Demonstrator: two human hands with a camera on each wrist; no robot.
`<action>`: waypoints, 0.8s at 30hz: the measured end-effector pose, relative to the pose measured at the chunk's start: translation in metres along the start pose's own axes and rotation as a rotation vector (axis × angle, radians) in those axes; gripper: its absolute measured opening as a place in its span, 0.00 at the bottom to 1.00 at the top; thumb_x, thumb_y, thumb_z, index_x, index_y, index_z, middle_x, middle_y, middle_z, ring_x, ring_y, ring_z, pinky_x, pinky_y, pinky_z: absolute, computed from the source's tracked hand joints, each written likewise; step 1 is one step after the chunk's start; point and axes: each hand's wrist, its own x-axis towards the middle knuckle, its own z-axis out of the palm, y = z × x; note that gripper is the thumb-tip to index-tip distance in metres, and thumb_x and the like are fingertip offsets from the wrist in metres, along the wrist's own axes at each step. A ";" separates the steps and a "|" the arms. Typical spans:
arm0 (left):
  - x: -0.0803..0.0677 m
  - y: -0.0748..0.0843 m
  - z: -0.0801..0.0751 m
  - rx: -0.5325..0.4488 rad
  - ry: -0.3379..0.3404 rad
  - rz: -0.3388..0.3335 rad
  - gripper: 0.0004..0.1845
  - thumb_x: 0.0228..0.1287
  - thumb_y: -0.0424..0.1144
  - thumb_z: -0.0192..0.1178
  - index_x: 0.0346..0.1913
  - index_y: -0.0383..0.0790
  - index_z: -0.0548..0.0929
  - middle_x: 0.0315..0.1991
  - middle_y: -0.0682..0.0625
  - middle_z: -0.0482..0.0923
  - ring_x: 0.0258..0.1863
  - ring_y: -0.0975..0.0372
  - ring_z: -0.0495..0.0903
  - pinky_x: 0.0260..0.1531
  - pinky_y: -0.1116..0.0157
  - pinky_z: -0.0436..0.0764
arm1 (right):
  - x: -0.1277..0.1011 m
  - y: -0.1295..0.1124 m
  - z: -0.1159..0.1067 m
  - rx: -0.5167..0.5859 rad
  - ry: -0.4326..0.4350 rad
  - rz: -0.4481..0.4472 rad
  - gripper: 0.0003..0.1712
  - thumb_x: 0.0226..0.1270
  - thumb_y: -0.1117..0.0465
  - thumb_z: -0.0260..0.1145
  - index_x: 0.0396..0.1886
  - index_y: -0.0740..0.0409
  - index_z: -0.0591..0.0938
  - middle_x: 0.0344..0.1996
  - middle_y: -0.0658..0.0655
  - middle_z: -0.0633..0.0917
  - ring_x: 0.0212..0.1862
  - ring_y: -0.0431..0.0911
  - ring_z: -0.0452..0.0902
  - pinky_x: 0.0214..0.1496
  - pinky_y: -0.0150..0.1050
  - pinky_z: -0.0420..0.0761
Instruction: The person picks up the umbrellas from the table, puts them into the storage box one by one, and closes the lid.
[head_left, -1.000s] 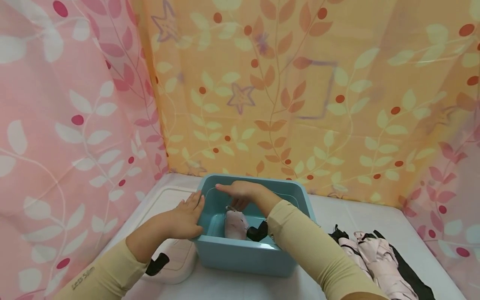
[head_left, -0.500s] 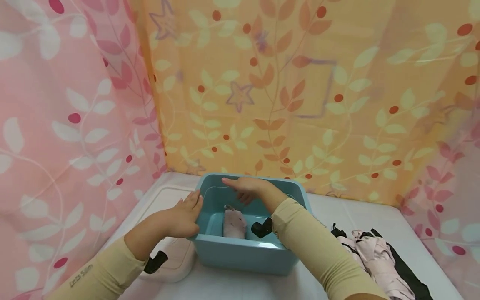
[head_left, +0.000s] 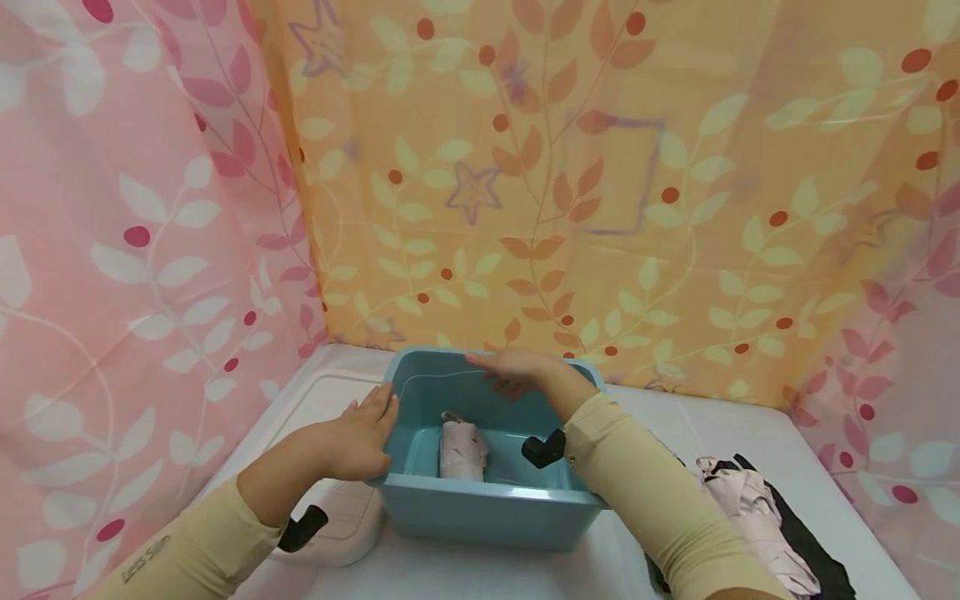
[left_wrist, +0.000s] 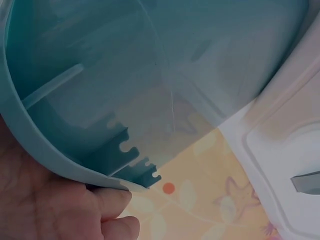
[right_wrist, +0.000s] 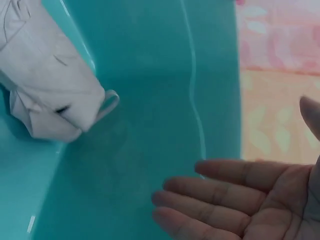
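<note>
In the head view a blue plastic bin stands at the middle of the white surface. A rolled, pale pink cloth bundle lies inside it, toward the left; the right wrist view shows a small loop at the end of this bundle. My left hand rests against the bin's left rim with its fingers extended. Above the bin's back part is my right hand, holding nothing. In the right wrist view the fingers are extended, apart from the bundle.
Beside the bin on the left lies a white lid-like panel. Pink and black cloth bundles lie at the right, partly behind the right sleeve. Patterned curtains enclose the back and sides.
My right hand has lifted out of the bin, away from the pink bundle, and moved to the right. The left hand keeps its place at the rim.
</note>
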 end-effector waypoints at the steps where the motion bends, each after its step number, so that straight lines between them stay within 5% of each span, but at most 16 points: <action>1: 0.000 -0.001 0.001 -0.009 0.005 0.002 0.41 0.55 0.37 0.49 0.69 0.26 0.44 0.71 0.35 0.30 0.70 0.46 0.31 0.64 0.44 0.41 | -0.003 0.002 -0.003 0.000 -0.007 -0.011 0.43 0.64 0.34 0.49 0.67 0.62 0.63 0.61 0.64 0.70 0.60 0.58 0.68 0.56 0.51 0.71; 4: -0.001 -0.004 0.004 -0.042 0.029 0.019 0.40 0.57 0.39 0.47 0.69 0.25 0.44 0.71 0.35 0.30 0.70 0.45 0.31 0.64 0.44 0.40 | -0.013 0.007 -0.014 0.009 -0.032 -0.053 0.41 0.65 0.37 0.49 0.65 0.64 0.64 0.61 0.65 0.70 0.60 0.57 0.68 0.57 0.51 0.70; 7: -0.002 -0.006 0.007 -0.033 0.053 0.021 0.43 0.65 0.55 0.45 0.69 0.27 0.43 0.71 0.36 0.29 0.70 0.46 0.31 0.64 0.44 0.41 | -0.029 0.013 -0.027 0.008 -0.027 -0.105 0.39 0.66 0.39 0.51 0.62 0.67 0.68 0.58 0.67 0.72 0.59 0.58 0.69 0.57 0.50 0.71; 11: -0.003 -0.006 0.009 0.004 0.084 0.040 0.62 0.47 0.76 0.48 0.70 0.29 0.42 0.71 0.37 0.29 0.70 0.45 0.32 0.64 0.44 0.42 | -0.055 0.020 -0.044 -0.060 0.044 -0.207 0.32 0.63 0.42 0.57 0.53 0.65 0.76 0.48 0.63 0.79 0.51 0.55 0.75 0.53 0.46 0.75; 18: -0.006 -0.008 0.011 0.015 0.106 0.089 0.66 0.41 0.76 0.52 0.70 0.29 0.40 0.71 0.36 0.29 0.70 0.45 0.31 0.64 0.44 0.42 | -0.118 0.044 -0.069 -0.161 0.258 -0.287 0.36 0.61 0.44 0.61 0.63 0.60 0.68 0.61 0.61 0.70 0.62 0.58 0.65 0.59 0.56 0.66; 24: -0.005 -0.012 0.015 0.028 0.111 0.093 0.67 0.39 0.77 0.52 0.70 0.31 0.39 0.71 0.39 0.28 0.70 0.47 0.30 0.64 0.45 0.42 | -0.172 0.084 -0.093 -0.197 0.391 -0.220 0.40 0.64 0.45 0.58 0.67 0.64 0.60 0.65 0.70 0.61 0.64 0.66 0.57 0.55 0.63 0.65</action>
